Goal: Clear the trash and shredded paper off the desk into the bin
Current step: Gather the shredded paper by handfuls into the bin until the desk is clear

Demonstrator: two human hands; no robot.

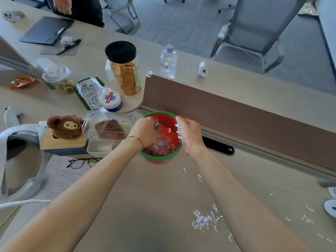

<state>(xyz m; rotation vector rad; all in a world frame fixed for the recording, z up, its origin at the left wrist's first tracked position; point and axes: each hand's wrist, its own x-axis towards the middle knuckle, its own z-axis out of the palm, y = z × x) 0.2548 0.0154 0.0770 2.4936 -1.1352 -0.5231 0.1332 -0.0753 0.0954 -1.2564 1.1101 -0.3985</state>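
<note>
- While much shredded paper is already binned, a loose heap of shreds (203, 221) lies nearest the viewer on the desk (149, 206), at about 5 o'clock from the bin, with single strips scattered out toward 4 o'clock and a few more trailing up toward the bin; these look thin, white, curled and light, so they will likely need gathering by the handful or sweeping.
- Both forearms reach forward and meet over the bin (161, 140), probably so that whatever drops falls inside and not back on the desk.
- The left hand (146, 130) hangs over the bin's 9 o'clock rim, fingers curled down with a few white strips showing at the fingertips; it appears to pinch them, though the grip is partly hidden.
- The right hand (190, 134) sits at the 3 o'clock rim, fingers curled round a small bunch of strips that pokes out above and below the palm.
- The bin, red with a green rim, stands against the brown divider (236, 113); the shreds inside look pinkish, likely tinted by the red walls.
- Farther, around 10 o'clock, a clear food tray (109, 128), a crumpled wrapper (89, 93) and a lidded cup (58, 77) may also count as trash.
</note>
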